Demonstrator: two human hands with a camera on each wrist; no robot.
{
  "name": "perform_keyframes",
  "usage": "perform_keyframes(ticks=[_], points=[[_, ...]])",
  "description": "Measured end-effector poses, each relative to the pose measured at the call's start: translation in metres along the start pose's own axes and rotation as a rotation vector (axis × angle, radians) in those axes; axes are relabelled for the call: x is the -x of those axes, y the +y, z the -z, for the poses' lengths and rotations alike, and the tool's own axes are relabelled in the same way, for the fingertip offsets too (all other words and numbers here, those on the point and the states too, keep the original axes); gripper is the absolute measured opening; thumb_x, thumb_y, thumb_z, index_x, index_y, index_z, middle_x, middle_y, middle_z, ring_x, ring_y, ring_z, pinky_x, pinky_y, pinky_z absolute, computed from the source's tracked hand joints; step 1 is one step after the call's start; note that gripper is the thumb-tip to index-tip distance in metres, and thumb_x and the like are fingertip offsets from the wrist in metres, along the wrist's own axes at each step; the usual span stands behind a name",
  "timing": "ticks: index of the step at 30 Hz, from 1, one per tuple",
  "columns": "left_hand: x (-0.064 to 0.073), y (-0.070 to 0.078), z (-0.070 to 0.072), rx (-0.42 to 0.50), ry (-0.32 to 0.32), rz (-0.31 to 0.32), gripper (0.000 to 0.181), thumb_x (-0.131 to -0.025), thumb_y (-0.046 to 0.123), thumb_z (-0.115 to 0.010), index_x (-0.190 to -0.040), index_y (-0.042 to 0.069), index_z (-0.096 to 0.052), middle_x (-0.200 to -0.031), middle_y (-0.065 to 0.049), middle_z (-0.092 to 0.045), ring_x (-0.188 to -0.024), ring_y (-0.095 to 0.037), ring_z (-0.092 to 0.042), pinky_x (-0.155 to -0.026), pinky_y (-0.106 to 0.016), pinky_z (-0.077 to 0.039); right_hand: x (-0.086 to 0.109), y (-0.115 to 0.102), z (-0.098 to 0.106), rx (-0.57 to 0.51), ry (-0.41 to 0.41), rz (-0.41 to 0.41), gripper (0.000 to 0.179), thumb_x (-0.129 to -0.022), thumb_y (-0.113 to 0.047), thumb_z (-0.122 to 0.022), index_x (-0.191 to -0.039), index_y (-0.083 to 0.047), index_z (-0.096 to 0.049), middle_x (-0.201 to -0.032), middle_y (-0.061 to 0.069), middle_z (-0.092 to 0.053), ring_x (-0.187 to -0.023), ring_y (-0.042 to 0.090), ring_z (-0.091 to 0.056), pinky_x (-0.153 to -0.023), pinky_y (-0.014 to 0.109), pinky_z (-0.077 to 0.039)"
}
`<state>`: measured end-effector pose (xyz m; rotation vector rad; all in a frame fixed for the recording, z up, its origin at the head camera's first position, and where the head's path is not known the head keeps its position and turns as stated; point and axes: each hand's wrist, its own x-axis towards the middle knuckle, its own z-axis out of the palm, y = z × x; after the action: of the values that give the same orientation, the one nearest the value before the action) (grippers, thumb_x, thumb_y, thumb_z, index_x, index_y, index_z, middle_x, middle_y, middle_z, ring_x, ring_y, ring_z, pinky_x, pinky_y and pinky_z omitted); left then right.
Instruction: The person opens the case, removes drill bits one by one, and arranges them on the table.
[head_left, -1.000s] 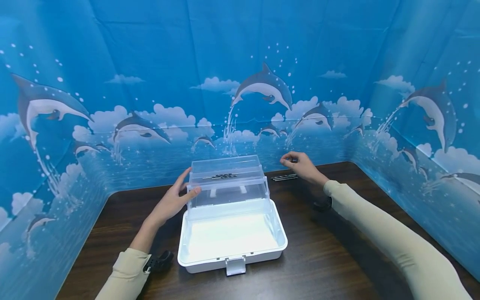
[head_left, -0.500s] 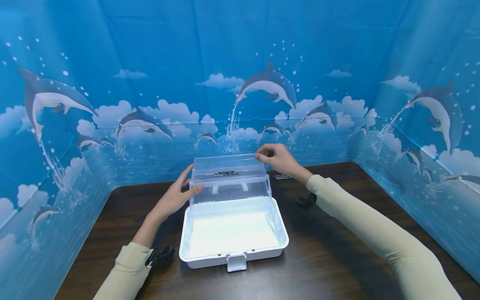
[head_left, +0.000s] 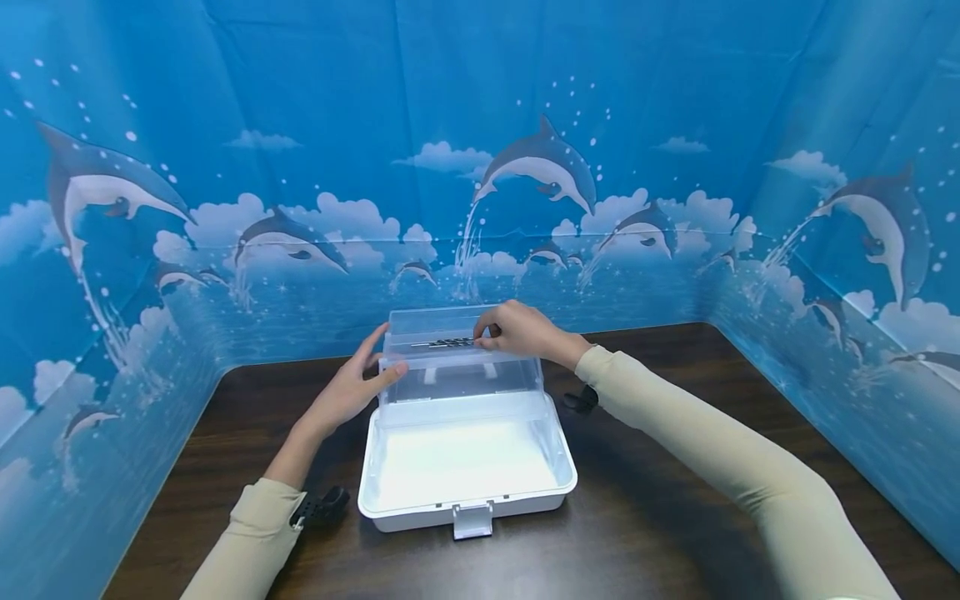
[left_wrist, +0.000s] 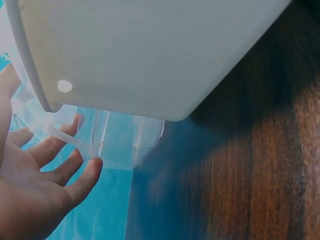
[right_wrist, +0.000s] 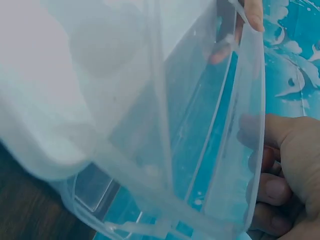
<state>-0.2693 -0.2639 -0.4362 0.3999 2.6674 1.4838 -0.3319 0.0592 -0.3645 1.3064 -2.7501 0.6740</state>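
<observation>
An opened white plastic box (head_left: 517,506) stands on the table, its see-through lid and tray section (head_left: 427,322) raised at the back. My left hand (head_left: 337,406) holds that clear section by its left side, thumb in front and fingers behind the edge. The left wrist view shows its spread fingers (left_wrist: 85,182) beside the clear plastic. Several dark drill bits (head_left: 446,342) lie across the clear section. The fingertips of my right hand (head_left: 525,329) are right at their right end, fingers curled. The clear wall blurs them in the right wrist view, so I cannot tell whether a bit is pinched.
The box's bright interior (head_left: 465,467) faces me, with a latch (head_left: 472,521) hanging off the front wall. Dark wooden tabletop (head_left: 645,467) extends on both sides. A blue dolphin-print backdrop (head_left: 465,167) rises behind and along the sides.
My right hand has moved left, from above the loose bits on the table to the bits in the clear section. The left hand has kept its hold.
</observation>
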Motion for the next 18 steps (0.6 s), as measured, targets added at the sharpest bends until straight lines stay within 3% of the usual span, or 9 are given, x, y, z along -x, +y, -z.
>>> perform_keyframes(ticks=[8, 13, 18], points=[[-0.0017, -0.0027, -0.0032, 0.008, -0.002, 0.001, 0.091, -0.097, 0.059, -0.062, -0.164, 0.039, -0.005, -0.164, -0.020, -0.022, -0.149, -0.041, -0.023, -0.103, -0.075, -0.030, -0.0016, -0.0013, -0.0070, 0.025, -0.013, -0.031, 0.016, -0.100, -0.017, -0.070, -0.111, -0.009, -0.079, -0.074, -0.003, -0.066, -0.052, 0.011, -0.046, -0.050, 0.028, -0.030], [-0.0014, -0.0042, -0.0027, 0.014, -0.004, 0.000, 0.090, -0.097, 0.059, -0.063, -0.164, 0.039, -0.006, -0.165, -0.019, -0.020, -0.149, -0.041, -0.022, -0.103, -0.075, -0.030, -0.0027, 0.0005, -0.0097, 0.003, -0.019, -0.034, 0.015, -0.099, -0.015, -0.070, -0.109, -0.008, -0.079, -0.090, -0.003, -0.072, -0.060, 0.010, -0.056, -0.054, 0.027, -0.038], [-0.0004, -0.0034, -0.0005, 0.006, 0.001, 0.001, 0.090, -0.097, 0.059, -0.062, -0.164, 0.041, -0.006, -0.165, -0.018, -0.019, -0.149, -0.041, -0.023, -0.103, -0.075, -0.030, -0.0050, 0.0019, -0.0108, -0.035, -0.007, -0.023, 0.014, -0.100, -0.011, -0.069, -0.108, -0.006, -0.079, -0.090, -0.002, -0.071, -0.058, 0.012, -0.052, -0.055, 0.028, -0.038]])
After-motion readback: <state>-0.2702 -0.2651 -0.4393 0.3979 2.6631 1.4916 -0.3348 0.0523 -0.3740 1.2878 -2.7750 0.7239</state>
